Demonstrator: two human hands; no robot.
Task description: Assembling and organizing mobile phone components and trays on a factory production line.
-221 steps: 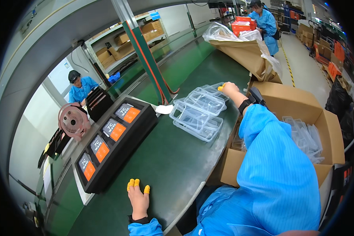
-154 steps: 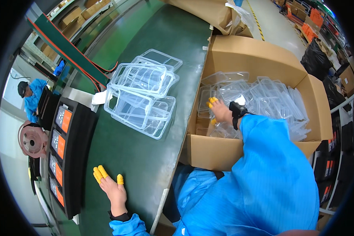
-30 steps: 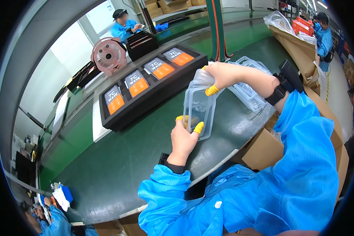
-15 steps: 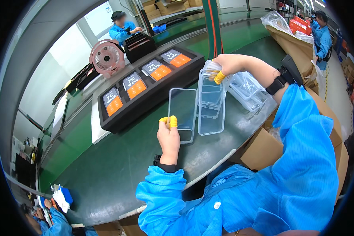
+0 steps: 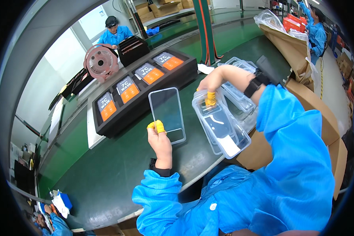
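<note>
My left hand point(image 5: 160, 145), with yellow finger cots on its thumb and finger, pinches the long edge of one clear rectangular plastic tray point(image 5: 167, 108). This tray is tilted above the green work surface. My right hand point(image 5: 213, 83), also wearing yellow finger cots, grips the upper end of several overlapping clear plastic trays point(image 5: 220, 126) that fan out downward toward me. A white patch, perhaps glare, shows on their lower end. Behind my right wrist lie more clear plastic trays point(image 5: 239, 96) in a pile. Part of my right hand's fingers is hidden by the trays.
A black foam tray point(image 5: 137, 109) holds several grey-and-orange packages point(image 5: 128, 90) at left. Beyond it are a pink fan point(image 5: 101, 63) and a person point(image 5: 116, 34). A green post point(image 5: 205, 33) stands at the back. Cardboard boxes point(image 5: 318, 114) and another person point(image 5: 316, 33) are on the right.
My right hand has come nearer to me, swinging the gripped trays' lower ends toward my body and to the right. The single tray in my left hand has shifted slightly left and tilted.
</note>
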